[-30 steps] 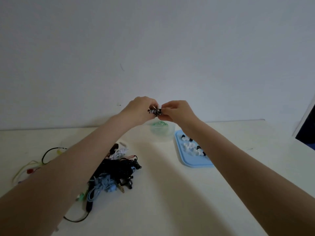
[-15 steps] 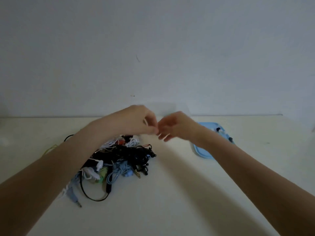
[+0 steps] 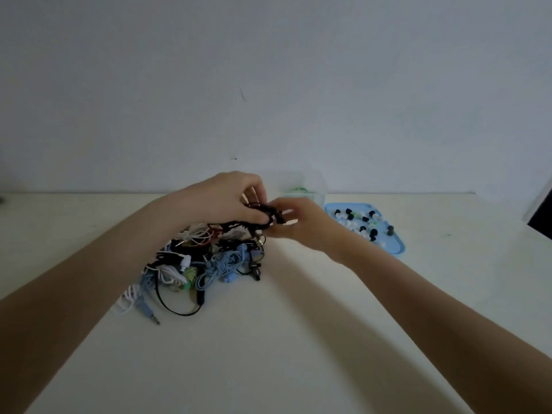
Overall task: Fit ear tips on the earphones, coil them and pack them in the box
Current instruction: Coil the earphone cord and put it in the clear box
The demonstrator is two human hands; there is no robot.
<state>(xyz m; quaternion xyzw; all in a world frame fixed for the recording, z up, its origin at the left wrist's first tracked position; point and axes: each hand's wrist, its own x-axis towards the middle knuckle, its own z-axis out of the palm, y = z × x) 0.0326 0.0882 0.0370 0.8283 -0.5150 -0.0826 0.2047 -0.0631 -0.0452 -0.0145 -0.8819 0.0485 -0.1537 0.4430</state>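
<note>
**Two hands lifting a black earphone cord from a tangled pile**

A person is reaching both bare arms out over a pale tabletop set against a plain wall. The left hand is hovering just above a tangled pile of earphones, a heap of black, white, blue and green cords with plugs sticking out. Its fingers are curling around a black earphone cord. The right hand is meeting it from the other side, its fingers pinching the same cord, so the two hands are nearly touching. The lower part of the cord is trailing down into the pile.

Behind the hands a clear plastic box is standing near the wall, with something green inside; its contents are otherwise hard to make out. Just to the right of it a light blue tray is lying flat, holding loose ear tips in black, white and green.

The step in hand appears to be pulling one set free of the pile. The next move likely calls for working the cord loose without dragging its neighbours along, then reaching to the tray for tips.
</note>
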